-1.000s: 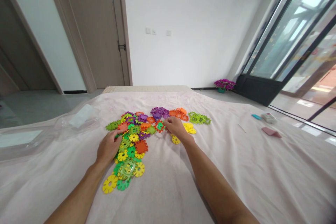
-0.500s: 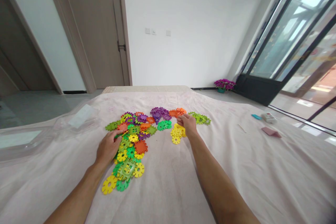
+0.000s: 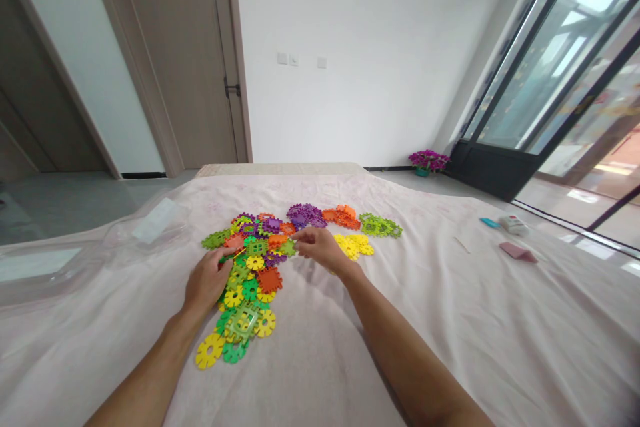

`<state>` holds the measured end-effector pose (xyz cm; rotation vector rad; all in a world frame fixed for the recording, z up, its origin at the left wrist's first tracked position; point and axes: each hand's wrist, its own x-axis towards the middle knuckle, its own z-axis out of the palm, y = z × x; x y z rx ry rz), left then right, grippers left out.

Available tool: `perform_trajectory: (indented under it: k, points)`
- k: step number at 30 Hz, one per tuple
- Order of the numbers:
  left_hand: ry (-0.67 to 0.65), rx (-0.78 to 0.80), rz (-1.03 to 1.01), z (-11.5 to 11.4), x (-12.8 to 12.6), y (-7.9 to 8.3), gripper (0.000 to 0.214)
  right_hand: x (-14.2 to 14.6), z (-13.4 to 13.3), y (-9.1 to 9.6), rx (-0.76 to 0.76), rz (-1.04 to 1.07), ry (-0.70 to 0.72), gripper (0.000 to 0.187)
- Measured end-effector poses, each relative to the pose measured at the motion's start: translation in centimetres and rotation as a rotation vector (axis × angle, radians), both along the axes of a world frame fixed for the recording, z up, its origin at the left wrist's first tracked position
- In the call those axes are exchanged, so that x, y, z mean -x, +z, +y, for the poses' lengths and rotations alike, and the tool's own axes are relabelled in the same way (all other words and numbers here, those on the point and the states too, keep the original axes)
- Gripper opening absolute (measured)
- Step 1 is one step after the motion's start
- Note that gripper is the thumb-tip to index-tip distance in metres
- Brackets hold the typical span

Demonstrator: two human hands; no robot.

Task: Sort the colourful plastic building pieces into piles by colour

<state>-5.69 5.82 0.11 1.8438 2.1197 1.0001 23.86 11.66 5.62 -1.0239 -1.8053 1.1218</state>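
Note:
A mixed pile of colourful plastic gear and square building pieces (image 3: 250,267) lies on a bed covered with a pale pink sheet (image 3: 320,347). My left hand (image 3: 206,280) rests palm down on the pile's left side, fingers lying over the pieces. My right hand (image 3: 320,247) is at the pile's right edge, fingertips pinched together beside a dark green piece (image 3: 289,247); what they hold is hidden. Beyond it lie separate groups: purple pieces (image 3: 305,215), orange pieces (image 3: 343,217), light green pieces (image 3: 380,225) and yellow pieces (image 3: 354,245).
A clear plastic bag (image 3: 150,223) lies at the left of the bed. At the right are a blue and white item (image 3: 505,223), a pink card (image 3: 517,252) and a thin stick (image 3: 461,245). A pot of purple flowers (image 3: 429,161) stands by the glass doors.
My right hand carried an orange-framed piece right to the orange group, then came back left to the pile's edge and now covers the green round pieces. My left hand stayed put.

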Motion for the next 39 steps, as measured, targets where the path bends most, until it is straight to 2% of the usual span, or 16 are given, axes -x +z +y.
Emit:
perform_trajectory:
  k: [3, 5, 8, 11, 18, 22, 25, 28, 30, 35, 39]
  points:
    - [0.0, -0.005, 0.002, 0.0, -0.1, 0.0, 0.04, 1.9, -1.9, 0.5, -0.1, -0.23, 0.171, 0.019]
    - [-0.004, -0.009, 0.002, 0.0, -0.1, 0.0, 0.04, 2.8, -3.0, 0.6, -0.178, -0.363, 0.235, 0.026]
    - [-0.011, -0.013, 0.002, 0.0, -0.1, 0.1, 0.04, 3.5, -4.0, 0.3, -0.318, -0.501, 0.269, 0.047]
    - [-0.014, -0.016, 0.001, 0.0, -0.1, 0.2, 0.041, 3.8, -4.3, -0.2, -0.365, -0.56, 0.257, 0.054]
    - [0.0, 0.003, 0.007, -0.1, -0.2, 0.3, 0.041, 3.8, -4.3, -0.3, -0.385, -0.633, 0.232, 0.045]
    - [0.007, 0.004, 0.01, -0.1, -0.2, 0.3, 0.041, 3.7, -4.5, 0.4, -0.502, -0.682, 0.338, 0.043]
    - [0.006, 0.002, 0.011, -0.1, -0.2, 0.3, 0.041, 3.6, -4.5, 0.9, -0.583, -0.685, 0.411, 0.031]
    - [0.001, -0.008, 0.011, -0.1, -0.2, 0.3, 0.041, 3.4, -4.3, 1.0, -0.556, -0.663, 0.43, 0.015]
    - [0.0, -0.011, 0.011, -0.1, -0.2, 0.3, 0.041, 3.2, -4.2, 1.1, -0.521, -0.613, 0.402, 0.014]
    - [-0.007, -0.011, 0.009, -0.1, -0.1, 0.3, 0.041, 2.7, -3.8, 1.6, -0.416, -0.564, 0.181, 0.02]
    - [-0.009, -0.015, 0.017, 0.0, 0.0, 0.1, 0.041, 1.9, -2.7, 1.7, -0.286, -0.411, 0.023, 0.02]
